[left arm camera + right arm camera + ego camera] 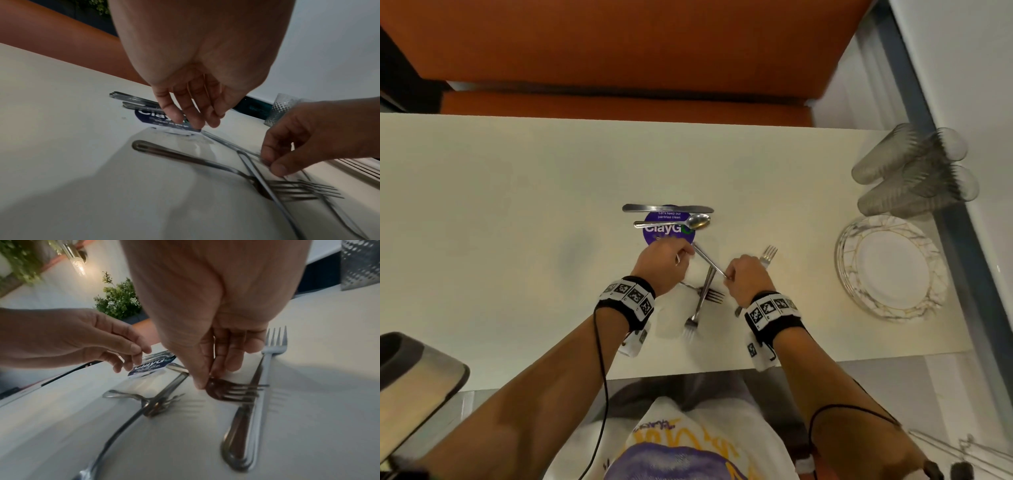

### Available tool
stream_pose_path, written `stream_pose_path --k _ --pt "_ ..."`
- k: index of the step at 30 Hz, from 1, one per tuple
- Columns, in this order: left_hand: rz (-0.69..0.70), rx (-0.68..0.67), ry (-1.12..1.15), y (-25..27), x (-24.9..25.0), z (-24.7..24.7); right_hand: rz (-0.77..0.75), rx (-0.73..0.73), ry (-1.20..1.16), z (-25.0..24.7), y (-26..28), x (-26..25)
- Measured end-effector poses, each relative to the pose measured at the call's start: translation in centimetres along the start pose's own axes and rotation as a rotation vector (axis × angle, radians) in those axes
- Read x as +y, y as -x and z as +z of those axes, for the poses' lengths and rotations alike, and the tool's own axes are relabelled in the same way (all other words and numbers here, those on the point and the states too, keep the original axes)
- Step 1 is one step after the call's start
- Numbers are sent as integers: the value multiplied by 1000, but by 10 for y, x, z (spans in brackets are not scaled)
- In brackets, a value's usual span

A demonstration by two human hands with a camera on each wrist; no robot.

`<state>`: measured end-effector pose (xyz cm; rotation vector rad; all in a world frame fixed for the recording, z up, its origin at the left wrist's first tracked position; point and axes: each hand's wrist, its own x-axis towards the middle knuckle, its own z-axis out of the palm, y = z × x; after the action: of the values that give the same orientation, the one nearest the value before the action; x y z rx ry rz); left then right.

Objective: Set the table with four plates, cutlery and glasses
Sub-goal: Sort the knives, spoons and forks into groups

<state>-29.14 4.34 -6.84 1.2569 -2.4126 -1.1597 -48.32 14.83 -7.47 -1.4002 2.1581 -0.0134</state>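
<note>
On the white table (500,205) my right hand (746,274) pinches a fork (709,260) at its neck between thumb and finger. The tines (236,391) hang just above the table. Its handle (226,142) runs back to my left hand (667,263), whose fairly straight fingertips (195,125) touch the handle's end beside a purple sticker (664,233). Two more forks (698,301) lie crossed between my wrists. Another fork (767,257) lies right of my right hand. A knife (667,208) and a spoon (681,222) lie beyond the sticker.
A stack of white, gold-veined plates (859,291) sits at the table's right end, with several dimpled glasses (914,168) behind it. An orange bench (619,51) runs along the far side. A chair back (414,370) stands at my near left.
</note>
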Motion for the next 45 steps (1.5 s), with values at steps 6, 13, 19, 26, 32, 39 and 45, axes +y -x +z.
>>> stream_pose_path --k 6,13,19,26,32,39,45 --pt "142 58 -48 11 20 3 -1 81 99 -12 18 -2" --pt "118 -160 179 9 64 -8 -157 67 -310 -74 31 -14" --pt "47 -132 270 9 72 -10 -211 127 -501 -108 26 -28" --pt "-149 78 438 22 35 -24 -129 260 -666 -88 20 -30" --pt "-379 189 640 42 2 -24 -191 -31 -421 -38 29 -39" --pt "-507 202 740 62 -16 -20 -267 -280 85 -5 30 -53" --pt "-512 223 804 67 -18 -25 -311 -293 226 7 28 -60"
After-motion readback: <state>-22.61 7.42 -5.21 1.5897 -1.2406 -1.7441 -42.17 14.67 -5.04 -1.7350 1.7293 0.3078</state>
